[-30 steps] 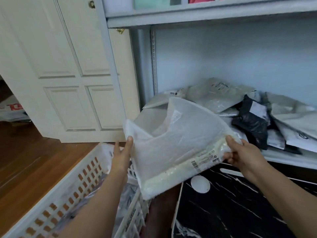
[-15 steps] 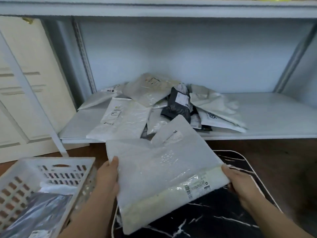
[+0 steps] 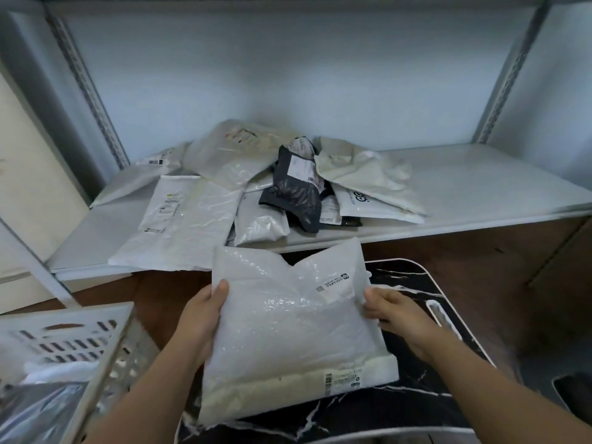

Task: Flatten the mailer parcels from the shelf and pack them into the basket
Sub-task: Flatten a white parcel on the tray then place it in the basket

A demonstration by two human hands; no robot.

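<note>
A puffy white mailer parcel (image 3: 288, 341) lies over a black marble-patterned board (image 3: 416, 408) in front of me. My left hand (image 3: 205, 315) grips its left edge, thumb on top. My right hand (image 3: 394, 312) holds its right edge near a small label. On the grey shelf (image 3: 480, 193) behind it sits a pile of several mailers (image 3: 250, 184), mostly white, with one black mailer (image 3: 294, 190) in the middle. The white slotted basket (image 3: 80, 347) stands at the lower left with a dark mailer inside.
Metal shelf uprights (image 3: 86, 88) rise at both back corners. A cream door (image 3: 19, 174) stands to the left. Brown wooden floor (image 3: 499, 277) shows under the shelf, and the shelf's right half is bare.
My view swung right from the door and basket toward the shelf. The parcel came down from mid-air onto the black board, and both hands shifted along its sides.
</note>
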